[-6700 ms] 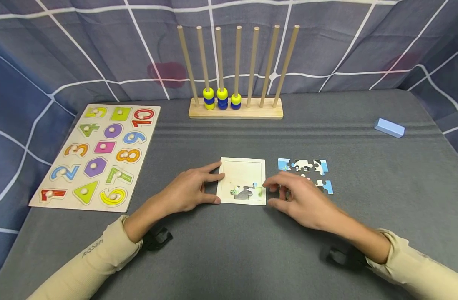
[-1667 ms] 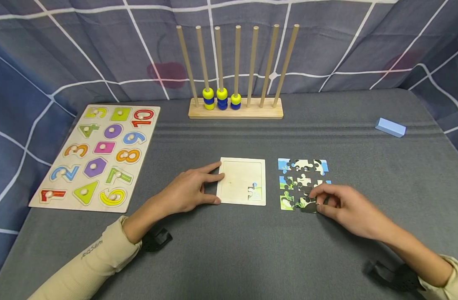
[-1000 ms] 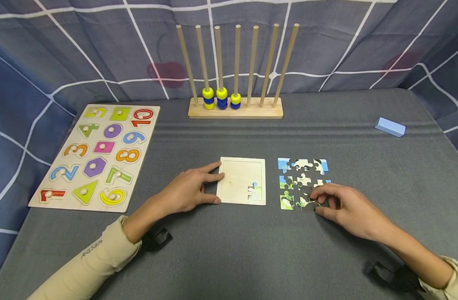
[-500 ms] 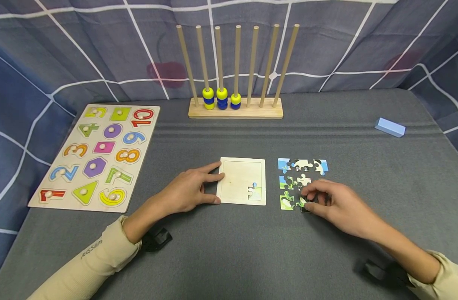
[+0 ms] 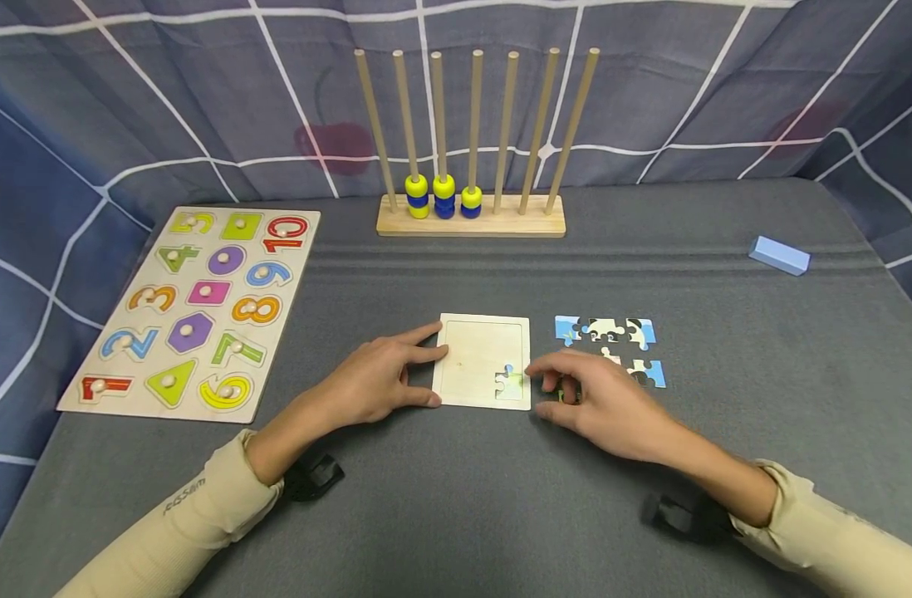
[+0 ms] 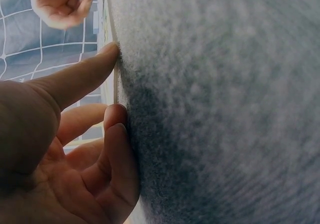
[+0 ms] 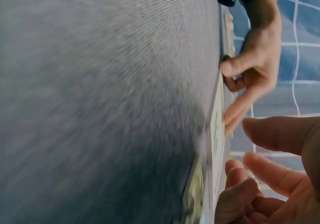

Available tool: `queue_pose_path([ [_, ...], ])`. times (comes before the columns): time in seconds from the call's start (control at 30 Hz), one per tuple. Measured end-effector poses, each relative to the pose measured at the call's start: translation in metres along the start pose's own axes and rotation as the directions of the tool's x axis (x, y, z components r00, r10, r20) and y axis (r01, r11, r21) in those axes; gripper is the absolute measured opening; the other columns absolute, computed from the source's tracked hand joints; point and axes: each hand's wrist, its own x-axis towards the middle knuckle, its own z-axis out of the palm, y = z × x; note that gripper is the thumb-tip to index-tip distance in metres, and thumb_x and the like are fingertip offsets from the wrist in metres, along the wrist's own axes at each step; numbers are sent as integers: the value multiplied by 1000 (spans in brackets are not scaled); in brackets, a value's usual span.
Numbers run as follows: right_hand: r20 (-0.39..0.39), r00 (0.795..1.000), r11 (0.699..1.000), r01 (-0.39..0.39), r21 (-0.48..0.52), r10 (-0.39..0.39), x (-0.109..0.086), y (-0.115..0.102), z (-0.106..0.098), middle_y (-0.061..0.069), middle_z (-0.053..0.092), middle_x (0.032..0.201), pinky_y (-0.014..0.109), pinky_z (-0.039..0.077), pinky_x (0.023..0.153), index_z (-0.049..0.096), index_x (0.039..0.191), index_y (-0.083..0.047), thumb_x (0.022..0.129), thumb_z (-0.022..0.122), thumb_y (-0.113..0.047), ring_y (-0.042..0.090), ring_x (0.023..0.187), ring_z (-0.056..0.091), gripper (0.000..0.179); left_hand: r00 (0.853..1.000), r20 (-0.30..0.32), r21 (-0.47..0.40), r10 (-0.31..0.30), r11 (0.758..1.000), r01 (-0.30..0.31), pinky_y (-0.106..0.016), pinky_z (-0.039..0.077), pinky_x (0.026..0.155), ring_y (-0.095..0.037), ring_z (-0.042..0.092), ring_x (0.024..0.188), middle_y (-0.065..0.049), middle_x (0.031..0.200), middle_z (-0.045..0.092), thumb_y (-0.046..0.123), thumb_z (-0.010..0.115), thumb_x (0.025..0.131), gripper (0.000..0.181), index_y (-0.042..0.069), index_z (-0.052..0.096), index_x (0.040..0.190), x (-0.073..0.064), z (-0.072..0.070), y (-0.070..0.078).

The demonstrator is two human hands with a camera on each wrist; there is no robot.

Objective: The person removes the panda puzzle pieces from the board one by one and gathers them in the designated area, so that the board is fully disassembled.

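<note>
A shallow square wooden puzzle tray [image 5: 474, 345] lies on the table before me. One green-and-blue jigsaw piece [image 5: 510, 384] sits in its lower right corner. My left hand [image 5: 374, 374] rests against the tray's left edge, thumb and fingers spread along it. At the opposite edge is my right hand [image 5: 605, 407], its thumb and forefinger apart with nothing visible between them in the right wrist view. Loose panda jigsaw pieces [image 5: 604, 329] lie to the tray's right. The right hand covers part of the lower ones.
On the left lies a number-and-shape peg board [image 5: 290, 332]. A wooden bead stand [image 5: 516, 224] with upright rods and yellow and blue beads stands at the back. A light blue block [image 5: 780, 255] is at the far right. Patterned cloth [image 5: 650, 100] hangs behind.
My right hand has moved left from the loose pieces to the tray's right edge. A grey piece seen faintly in the tray earliest is no longer there. My left hand stays put.
</note>
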Motion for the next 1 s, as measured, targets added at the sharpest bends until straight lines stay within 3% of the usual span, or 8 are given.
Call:
queue_pose_path([
  [0.17, 30, 999, 998, 32, -48, -31, 14, -4, 11, -3, 57, 86, 27, 41, 60, 68, 117, -6, 82, 78, -4, 8, 66, 47, 37, 1000, 2, 0, 3, 1000, -3, -26, 40, 58, -3, 49, 56, -10, 156, 36, 28, 83, 81, 65, 9, 58, 139, -1, 0, 0],
  [0.53, 101, 995, 982, 4, -190, 15, 25, -9, 13, -5, 53, 81, 31, 39, 65, 66, 120, -2, 80, 80, -10, 11, 72, 47, 43, 1000, 9, 6, -6, 1000, 6, -27, 40, 60, -4, 49, 57, -9, 156, 36, 29, 82, 82, 64, 11, 58, 139, 0, 0, 0],
  [1.0, 108, 994, 979, -4, -205, 26, 25, -10, 12, -3, 53, 85, 31, 39, 65, 67, 120, -6, 83, 78, -11, 12, 73, 47, 39, 999, -18, -9, 35, 999, -35, -25, 41, 57, -2, 48, 54, -12, 155, 37, 26, 83, 81, 64, 7, 59, 138, -1, 0, -1],
])
